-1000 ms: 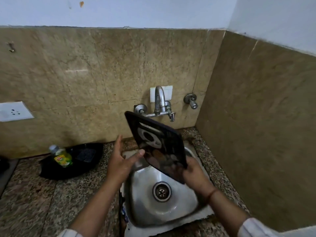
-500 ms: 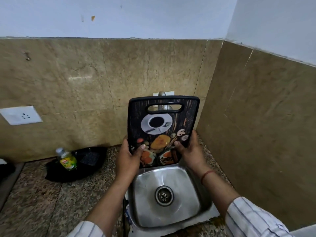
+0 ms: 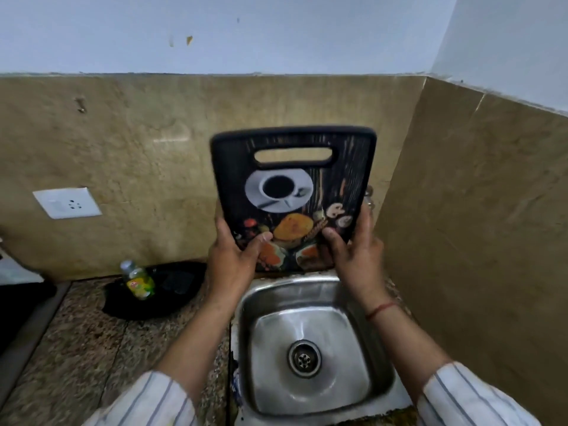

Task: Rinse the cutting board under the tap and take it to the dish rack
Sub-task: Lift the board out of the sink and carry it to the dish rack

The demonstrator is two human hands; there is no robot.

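A black cutting board (image 3: 292,167) with a printed coffee cup and food pictures stands upright above the back of the steel sink (image 3: 362,305), handle slot at the top. My left hand (image 3: 233,256) grips its lower left edge, thumb on the printed face. My right hand (image 3: 356,250) grips its lower right edge the same way. The board hides the tap behind it; only a bit of a chrome valve (image 3: 368,195) shows at its right edge. No dish rack is in view.
A small bottle with a yellow-green label (image 3: 138,279) stands on a black dish (image 3: 153,302) on the granite counter left of the sink. A white wall socket (image 3: 66,202) sits on the tiled wall at left. A tiled side wall stands close on the right.
The board has swung from a tilted, edge-on pose over the sink to upright and facing me, then risen higher. Both hands moved up to hold its lower edges.
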